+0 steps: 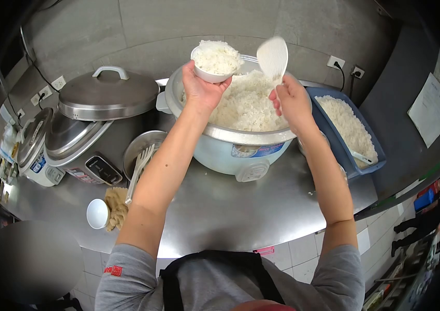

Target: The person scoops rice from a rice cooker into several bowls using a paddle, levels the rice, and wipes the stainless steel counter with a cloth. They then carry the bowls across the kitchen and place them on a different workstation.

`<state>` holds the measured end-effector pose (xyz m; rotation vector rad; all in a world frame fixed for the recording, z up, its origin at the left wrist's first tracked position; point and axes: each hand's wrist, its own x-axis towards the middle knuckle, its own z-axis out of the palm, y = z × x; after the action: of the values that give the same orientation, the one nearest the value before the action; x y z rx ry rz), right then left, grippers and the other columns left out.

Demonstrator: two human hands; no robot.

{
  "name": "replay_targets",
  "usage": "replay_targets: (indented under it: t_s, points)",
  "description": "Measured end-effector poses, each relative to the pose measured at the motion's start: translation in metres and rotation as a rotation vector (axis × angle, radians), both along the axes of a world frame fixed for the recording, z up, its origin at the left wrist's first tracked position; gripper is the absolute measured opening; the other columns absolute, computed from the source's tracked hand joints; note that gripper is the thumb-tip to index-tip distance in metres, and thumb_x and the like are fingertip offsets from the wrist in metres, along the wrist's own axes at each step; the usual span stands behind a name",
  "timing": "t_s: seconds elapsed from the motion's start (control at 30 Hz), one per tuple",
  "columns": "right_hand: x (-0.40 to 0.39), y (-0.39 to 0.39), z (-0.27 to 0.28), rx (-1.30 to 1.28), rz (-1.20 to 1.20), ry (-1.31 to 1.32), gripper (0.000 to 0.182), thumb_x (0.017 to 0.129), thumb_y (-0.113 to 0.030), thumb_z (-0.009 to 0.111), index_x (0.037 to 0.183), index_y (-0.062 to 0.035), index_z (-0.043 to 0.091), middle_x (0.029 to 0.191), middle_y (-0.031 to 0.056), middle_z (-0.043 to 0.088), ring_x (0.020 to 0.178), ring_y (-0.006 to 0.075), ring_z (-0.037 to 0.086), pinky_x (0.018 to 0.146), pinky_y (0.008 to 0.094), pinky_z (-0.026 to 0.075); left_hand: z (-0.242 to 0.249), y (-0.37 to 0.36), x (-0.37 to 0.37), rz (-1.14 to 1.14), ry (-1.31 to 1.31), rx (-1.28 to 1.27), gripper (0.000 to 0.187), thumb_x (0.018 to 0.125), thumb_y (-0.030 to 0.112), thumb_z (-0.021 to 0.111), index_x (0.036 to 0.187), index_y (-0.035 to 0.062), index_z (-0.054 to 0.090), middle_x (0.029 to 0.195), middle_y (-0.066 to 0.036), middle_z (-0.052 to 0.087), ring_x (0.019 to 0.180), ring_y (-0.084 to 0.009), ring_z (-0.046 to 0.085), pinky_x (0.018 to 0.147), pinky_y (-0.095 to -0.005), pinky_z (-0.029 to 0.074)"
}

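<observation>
My left hand (203, 85) is wrapped round a white bowl (209, 76) heaped with cooked rice (218, 57), held above the left rim of a large rice cooker (214, 150). The cooker stands uncovered, with a mass of white rice (248, 106) inside. Over its right side, my right hand (291, 100) grips the handle of a white rice paddle (272, 57), its broad blade pointing up. The paddle is apart from the bowl and from the rice in the cooker.
A blue tub (357, 124) of rice stands at the right, a white-handled utensil (361, 157) in it. To the left are a metal pot (145, 142) with a pale fork-like utensil (139, 168), a white bowl (97, 214), a brown cloth (117, 207) and lidded cookers (75, 137).
</observation>
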<state>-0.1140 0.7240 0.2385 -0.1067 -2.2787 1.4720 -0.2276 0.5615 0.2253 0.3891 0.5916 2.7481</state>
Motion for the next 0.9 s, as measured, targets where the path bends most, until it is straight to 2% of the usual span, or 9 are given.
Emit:
replay_targets:
  t_s: [0.03, 0.13, 0.23, 0.37, 0.47, 0.57, 0.67, 0.77, 0.9]
  points:
    - [-0.003, -0.001, -0.005, -0.3, 0.031, -0.124, 0.029, 0.086, -0.01, 0.044, 0.113, -0.0011, 0.053, 0.076, 0.0186, 0.059, 0.066, 0.0275, 0.058, 0.061, 0.0324, 0.047, -0.002, 0.0, 0.0, -0.008, 0.018, 0.01, 0.058, 0.084, 0.043, 0.033, 0.131, 0.0087, 0.035, 0.135, -0.016, 0.037, 0.122, -0.0348, 0.038, 0.096, -0.0512, 0.037]
    - [-0.013, -0.019, -0.017, -0.215, 0.184, -0.199, 0.032, 0.084, -0.008, 0.047, 0.115, -0.0003, 0.051, 0.078, 0.023, 0.058, 0.069, 0.0331, 0.059, 0.063, 0.0373, 0.048, -0.005, 0.003, 0.008, -0.02, 0.038, -0.043, 0.057, 0.085, 0.043, 0.033, 0.13, 0.0092, 0.038, 0.133, -0.015, 0.04, 0.122, -0.0337, 0.039, 0.096, -0.0515, 0.036]
    - [-0.02, -0.035, -0.026, 0.733, -0.131, 0.392, 0.037, 0.081, -0.004, 0.05, 0.117, -0.0002, 0.049, 0.081, 0.0253, 0.058, 0.074, 0.0386, 0.06, 0.066, 0.0434, 0.047, -0.009, 0.009, 0.014, -0.041, -0.03, -0.208, 0.056, 0.084, 0.045, 0.035, 0.128, 0.0101, 0.04, 0.13, -0.014, 0.043, 0.119, -0.0327, 0.042, 0.095, -0.0509, 0.036]
    - [-0.012, -0.015, -0.019, 0.87, 0.022, 0.189, 0.039, 0.08, -0.001, 0.049, 0.119, -0.0012, 0.049, 0.086, 0.0224, 0.061, 0.075, 0.0341, 0.061, 0.067, 0.0409, 0.049, -0.018, -0.006, 0.0, -0.176, -0.09, -0.311, 0.057, 0.083, 0.047, 0.038, 0.127, 0.0112, 0.04, 0.127, -0.014, 0.046, 0.116, -0.0333, 0.046, 0.086, -0.05, 0.042]
    - [-0.008, 0.008, -0.01, 0.228, -0.001, -0.071, 0.036, 0.082, -0.002, 0.047, 0.118, -0.002, 0.05, 0.088, 0.0135, 0.063, 0.071, 0.02, 0.061, 0.063, 0.0318, 0.049, -0.013, -0.028, -0.006, -0.302, -0.035, -0.313, 0.059, 0.083, 0.047, 0.037, 0.128, 0.0093, 0.041, 0.128, -0.016, 0.047, 0.111, -0.0426, 0.048, 0.072, -0.0446, 0.05]
    - [-0.012, 0.009, -0.014, 0.03, 0.179, -0.223, 0.033, 0.085, -0.004, 0.045, 0.117, -0.0023, 0.051, 0.089, 0.0055, 0.063, 0.07, 0.0093, 0.057, 0.06, 0.0253, 0.047, -0.01, -0.04, -0.012, -0.465, 0.036, -0.328, 0.059, 0.084, 0.047, 0.035, 0.127, 0.0078, 0.042, 0.125, -0.018, 0.049, 0.108, -0.0441, 0.051, 0.064, -0.0429, 0.054]
    - [-0.015, 0.0, -0.008, 0.402, 0.122, 0.193, 0.033, 0.077, 0.003, 0.048, 0.109, -0.0026, 0.054, 0.088, 0.014, 0.063, 0.071, 0.0256, 0.061, 0.066, 0.0332, 0.05, -0.006, -0.038, -0.008, -0.491, 0.071, -0.402, 0.058, 0.085, 0.047, 0.034, 0.125, 0.006, 0.043, 0.12, -0.019, 0.052, 0.105, -0.0435, 0.053, 0.062, -0.043, 0.055]
    - [-0.03, 0.012, -0.026, 0.893, 0.122, 0.561, 0.042, 0.074, 0.005, 0.05, 0.115, -0.0069, 0.054, 0.092, 0.0123, 0.062, 0.074, 0.0292, 0.06, 0.068, 0.0354, 0.049, -0.005, -0.036, -0.005, -0.43, 0.039, -0.471, 0.06, 0.085, 0.048, 0.033, 0.127, 0.0064, 0.042, 0.122, -0.019, 0.051, 0.103, -0.0488, 0.052, 0.063, -0.0416, 0.056]
    - [-0.012, 0.02, 0.015, 1.245, 0.077, 0.544, 0.055, 0.071, 0.005, 0.052, 0.121, -0.0172, 0.054, 0.093, 0.0096, 0.059, 0.082, 0.0273, 0.057, 0.069, 0.0358, 0.044, -0.003, -0.036, -0.003, -0.426, -0.024, -0.453, 0.058, 0.087, 0.046, 0.033, 0.127, 0.0062, 0.043, 0.121, -0.018, 0.051, 0.103, -0.0489, 0.052, 0.066, -0.044, 0.056]
